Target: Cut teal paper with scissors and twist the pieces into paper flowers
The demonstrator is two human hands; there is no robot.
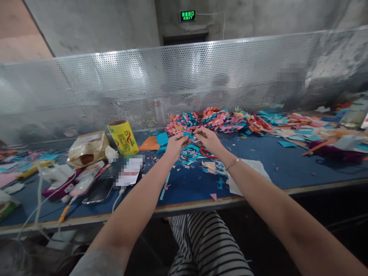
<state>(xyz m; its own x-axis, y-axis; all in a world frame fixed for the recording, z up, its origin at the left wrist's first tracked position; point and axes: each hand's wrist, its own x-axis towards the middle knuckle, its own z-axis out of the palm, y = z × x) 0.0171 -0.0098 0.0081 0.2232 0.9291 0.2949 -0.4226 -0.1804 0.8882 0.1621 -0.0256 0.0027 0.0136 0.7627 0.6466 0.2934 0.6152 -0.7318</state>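
Above the blue table (178, 188), my left hand (176, 145) pinches a small piece of bright blue paper (188, 135) between thumb and fingers. Close by on its right, my right hand (209, 138) has its fingertips closed at the other edge of that piece; the exact grip is too small to see. Beneath both hands lie blue paper strips and scraps (192, 153), with a red loop like a scissors handle (207, 153) partly under my right wrist. Just behind are bunches of folded pink, blue and orange paper (185, 122).
To the left stand a yellow roll (123, 137) and a paper food bag (88, 148), near phones (99, 190) and charging cables. A white sheet (253, 170) lies under my right forearm. More coloured paper (304, 126) spreads rightward. A perforated metal screen (138, 82) rises behind.
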